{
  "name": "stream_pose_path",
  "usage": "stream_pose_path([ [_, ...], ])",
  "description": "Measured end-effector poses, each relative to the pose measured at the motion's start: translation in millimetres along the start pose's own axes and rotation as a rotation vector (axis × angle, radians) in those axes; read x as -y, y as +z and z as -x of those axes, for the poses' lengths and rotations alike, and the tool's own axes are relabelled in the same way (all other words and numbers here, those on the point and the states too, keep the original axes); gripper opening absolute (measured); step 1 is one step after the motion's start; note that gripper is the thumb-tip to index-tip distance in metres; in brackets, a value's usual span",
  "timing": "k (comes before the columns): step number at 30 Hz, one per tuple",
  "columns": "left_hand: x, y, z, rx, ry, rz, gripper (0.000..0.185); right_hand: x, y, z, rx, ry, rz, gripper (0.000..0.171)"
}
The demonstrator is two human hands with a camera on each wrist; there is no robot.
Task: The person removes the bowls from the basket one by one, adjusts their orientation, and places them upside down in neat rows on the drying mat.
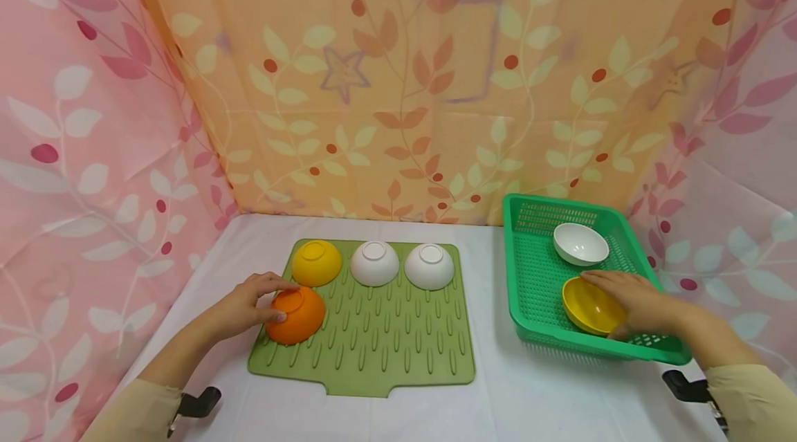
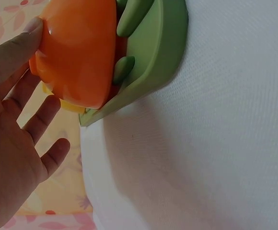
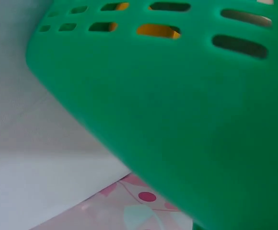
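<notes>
An orange bowl (image 1: 299,315) lies upside down, tipped a little, at the near left of a green ridged mat (image 1: 386,345). My left hand (image 1: 258,302) holds it between forefinger on top and thumb at the side. In the left wrist view the thumb presses the orange bowl (image 2: 79,52), and the other fingers (image 2: 43,115) are spread away from it. My right hand (image 1: 635,300) reaches into a green basket (image 1: 517,290), fingers curled over the rim of an upright yellow bowl (image 1: 588,307). The right wrist view shows only the basket wall (image 3: 177,120), with yellow (image 3: 158,31) through its slots.
An upturned yellow bowl (image 1: 317,262) and two upturned white bowls (image 1: 374,263) (image 1: 429,266) line the mat's far edge. One white bowl (image 1: 580,243) sits upright at the back of the basket. Patterned curtains close in the white table (image 1: 498,400) on three sides.
</notes>
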State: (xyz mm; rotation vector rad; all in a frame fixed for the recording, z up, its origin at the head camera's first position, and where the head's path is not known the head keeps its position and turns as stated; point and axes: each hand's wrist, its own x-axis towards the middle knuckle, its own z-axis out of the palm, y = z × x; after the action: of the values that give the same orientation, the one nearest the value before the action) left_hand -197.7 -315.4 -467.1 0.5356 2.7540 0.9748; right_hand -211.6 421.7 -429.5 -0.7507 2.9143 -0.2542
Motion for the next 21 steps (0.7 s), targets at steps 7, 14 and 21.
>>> stream_pose_path([
  [7, 0.2, 1.1, -0.4, 0.004, 0.006, 0.005, 0.048, -1.5, 3.0, -1.6, -0.017, -0.003, 0.02, 0.112],
  [14, 0.5, 1.1, -0.5, 0.001, 0.012, 0.001, 0.048, -2.0, 2.8, -1.4, -0.049, -0.009, 0.023, 0.108],
  [21, 2.0, 0.9, 0.2, -0.005, 0.021, -0.003, 0.048, 2.9, 5.5, -5.6, -0.124, 0.04, 0.058, 0.102],
])
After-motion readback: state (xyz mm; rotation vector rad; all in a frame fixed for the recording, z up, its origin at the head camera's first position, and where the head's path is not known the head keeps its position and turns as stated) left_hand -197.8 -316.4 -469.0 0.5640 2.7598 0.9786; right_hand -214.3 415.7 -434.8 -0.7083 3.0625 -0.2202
